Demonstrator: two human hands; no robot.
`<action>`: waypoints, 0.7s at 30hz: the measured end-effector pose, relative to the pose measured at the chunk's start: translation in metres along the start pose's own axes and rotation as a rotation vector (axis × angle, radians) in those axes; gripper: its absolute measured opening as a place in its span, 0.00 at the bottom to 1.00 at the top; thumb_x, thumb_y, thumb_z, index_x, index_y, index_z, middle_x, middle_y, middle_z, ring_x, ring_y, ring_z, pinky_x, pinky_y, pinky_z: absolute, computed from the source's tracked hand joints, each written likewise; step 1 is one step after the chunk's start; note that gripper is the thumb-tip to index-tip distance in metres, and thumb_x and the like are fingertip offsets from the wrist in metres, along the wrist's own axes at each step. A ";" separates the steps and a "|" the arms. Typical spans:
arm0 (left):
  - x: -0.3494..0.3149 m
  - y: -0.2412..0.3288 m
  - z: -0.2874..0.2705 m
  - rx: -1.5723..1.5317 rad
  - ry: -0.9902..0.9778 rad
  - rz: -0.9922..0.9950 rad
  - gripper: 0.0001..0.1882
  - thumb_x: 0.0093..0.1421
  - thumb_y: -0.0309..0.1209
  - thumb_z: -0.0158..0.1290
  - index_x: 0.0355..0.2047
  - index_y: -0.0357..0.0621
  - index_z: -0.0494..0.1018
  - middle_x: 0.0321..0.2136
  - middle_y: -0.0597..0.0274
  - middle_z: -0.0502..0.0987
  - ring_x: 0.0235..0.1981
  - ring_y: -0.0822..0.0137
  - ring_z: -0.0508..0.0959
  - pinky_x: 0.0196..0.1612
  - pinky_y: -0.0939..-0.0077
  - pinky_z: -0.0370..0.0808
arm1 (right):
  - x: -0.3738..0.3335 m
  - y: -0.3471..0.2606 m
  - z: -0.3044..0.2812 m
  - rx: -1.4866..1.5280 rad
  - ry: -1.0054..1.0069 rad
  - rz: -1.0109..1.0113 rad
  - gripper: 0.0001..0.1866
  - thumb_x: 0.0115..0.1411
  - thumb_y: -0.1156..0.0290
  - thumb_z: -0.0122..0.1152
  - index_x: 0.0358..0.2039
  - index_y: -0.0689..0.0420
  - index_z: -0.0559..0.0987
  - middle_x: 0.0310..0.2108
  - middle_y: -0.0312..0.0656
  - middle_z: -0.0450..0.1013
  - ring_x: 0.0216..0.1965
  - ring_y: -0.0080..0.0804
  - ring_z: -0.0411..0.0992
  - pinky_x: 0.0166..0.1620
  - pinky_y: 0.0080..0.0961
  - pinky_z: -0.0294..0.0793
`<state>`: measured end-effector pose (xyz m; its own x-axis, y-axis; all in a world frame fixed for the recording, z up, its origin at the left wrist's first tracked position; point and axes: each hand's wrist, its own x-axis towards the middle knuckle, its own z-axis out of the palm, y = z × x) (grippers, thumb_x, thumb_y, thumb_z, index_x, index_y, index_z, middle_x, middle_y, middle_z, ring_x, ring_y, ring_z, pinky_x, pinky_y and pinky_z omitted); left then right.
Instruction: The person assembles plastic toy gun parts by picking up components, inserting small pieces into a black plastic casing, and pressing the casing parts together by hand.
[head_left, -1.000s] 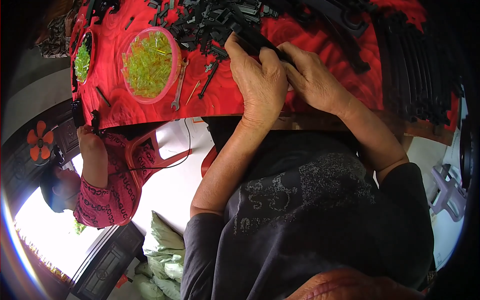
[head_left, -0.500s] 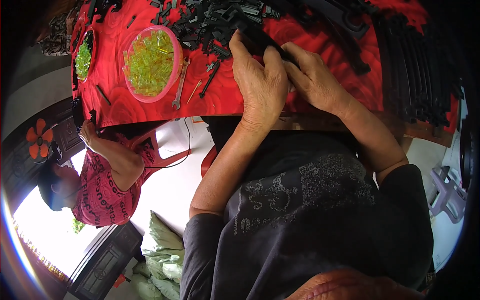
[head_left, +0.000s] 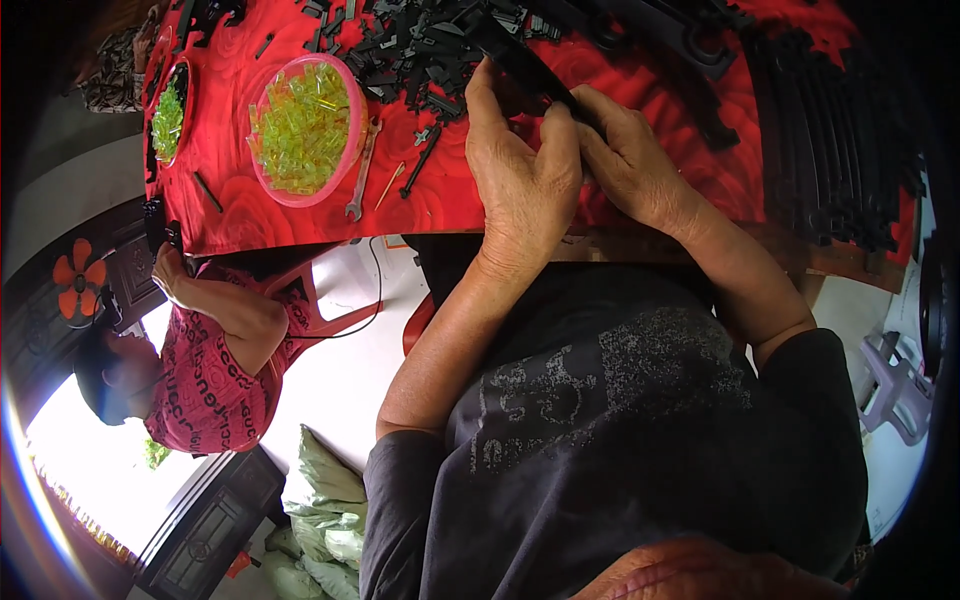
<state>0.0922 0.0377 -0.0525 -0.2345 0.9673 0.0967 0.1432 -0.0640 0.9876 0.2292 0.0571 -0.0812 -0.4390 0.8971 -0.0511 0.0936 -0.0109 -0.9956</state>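
Both my hands are closed around a long black plastic part (head_left: 522,66), which slants from upper left to lower right over the red tablecloth. My left hand (head_left: 525,165) grips it with the thumb and fingers, the index finger stretched along its side. My right hand (head_left: 632,155) holds its lower right end, with fingers bent over it. The fingertips under the part are hidden. Just beyond my left hand lies a heap of small black plastic pieces (head_left: 410,50). Left of that hand lie a black bolt-like rod (head_left: 420,162), a thin stick (head_left: 389,186) and a metal wrench (head_left: 363,172).
A pink-rimmed bowl (head_left: 357,130) holds clear yellow-green pieces; a smaller bowl (head_left: 184,112) stands farther left. Long black curved parts (head_left: 825,140) are stacked at the right. A co-worker (head_left: 215,370) in a red patterned shirt sits at the left table edge. Pale sacks (head_left: 325,500) lie on the floor.
The black part has tilted slightly in my hands, and my left thumb has shifted a little right and down. The co-worker's hand has moved slightly down and left.
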 end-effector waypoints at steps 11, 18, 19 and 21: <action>-0.003 -0.001 -0.001 0.166 -0.007 0.084 0.29 0.58 0.20 0.50 0.59 0.21 0.59 0.39 0.45 0.79 0.39 0.58 0.81 0.45 0.66 0.78 | -0.001 -0.012 0.001 -0.111 -0.011 0.034 0.11 0.72 0.68 0.51 0.40 0.64 0.72 0.21 0.49 0.76 0.24 0.38 0.80 0.29 0.34 0.77; -0.002 0.001 0.007 0.140 0.049 -0.019 0.15 0.60 0.20 0.46 0.48 0.28 0.65 0.36 0.53 0.76 0.36 0.68 0.74 0.43 0.72 0.75 | -0.001 -0.005 0.005 -0.258 0.084 -0.078 0.10 0.68 0.71 0.55 0.42 0.65 0.73 0.24 0.57 0.76 0.29 0.55 0.79 0.31 0.44 0.77; -0.003 0.002 0.007 0.155 0.058 -0.013 0.14 0.60 0.20 0.46 0.47 0.29 0.65 0.34 0.54 0.76 0.35 0.68 0.74 0.41 0.72 0.75 | -0.002 -0.005 0.004 -0.257 0.083 -0.078 0.10 0.68 0.71 0.55 0.42 0.65 0.73 0.24 0.57 0.76 0.29 0.55 0.79 0.31 0.44 0.77; -0.004 0.002 0.009 0.172 0.067 -0.008 0.13 0.60 0.19 0.46 0.46 0.29 0.64 0.33 0.55 0.75 0.33 0.69 0.73 0.39 0.72 0.75 | -0.005 -0.005 0.003 -0.277 0.093 -0.101 0.09 0.68 0.71 0.56 0.42 0.65 0.73 0.25 0.57 0.76 0.29 0.56 0.79 0.31 0.44 0.77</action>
<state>0.1018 0.0357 -0.0519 -0.2994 0.9486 0.1027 0.3022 -0.0079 0.9532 0.2277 0.0515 -0.0762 -0.3761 0.9242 0.0667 0.2994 0.1893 -0.9352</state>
